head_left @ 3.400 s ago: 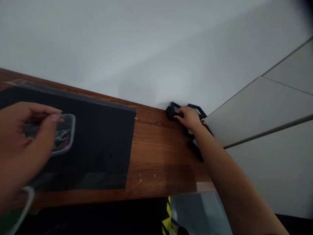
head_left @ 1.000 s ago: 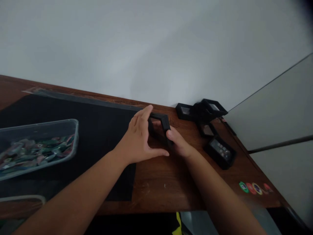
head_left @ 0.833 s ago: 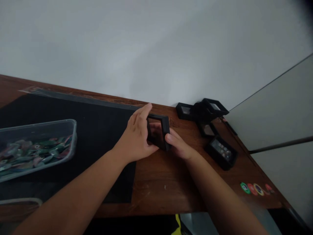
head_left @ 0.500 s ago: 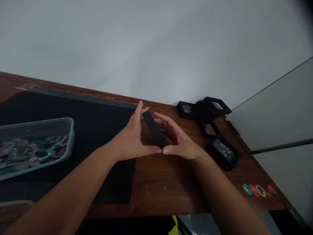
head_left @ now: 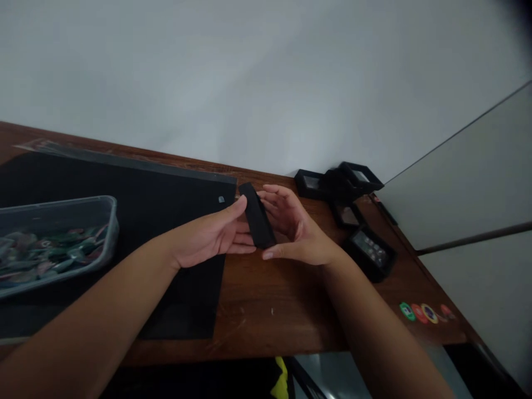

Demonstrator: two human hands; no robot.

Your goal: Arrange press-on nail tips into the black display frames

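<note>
A black square display case (head_left: 257, 221) is held edge-on between both hands above the wooden table (head_left: 291, 299). My left hand (head_left: 210, 238) grips its left side, fingers curled under it. The case's right side rests against the fingers and thumb of my right hand (head_left: 297, 235), which cups it. Only the case's narrow black edge shows.
Several more black display cases (head_left: 344, 185) lie at the table's far right, one (head_left: 369, 249) with small items inside. A black mat (head_left: 124, 221) covers the left part, with a clear plastic tub (head_left: 50, 244) of green and red pieces. Coloured round chips (head_left: 424, 313) lie near the right edge.
My right hand brought one case from the pile to the middle and my left hand joined it. The case has turned from face-on to edge-on.
</note>
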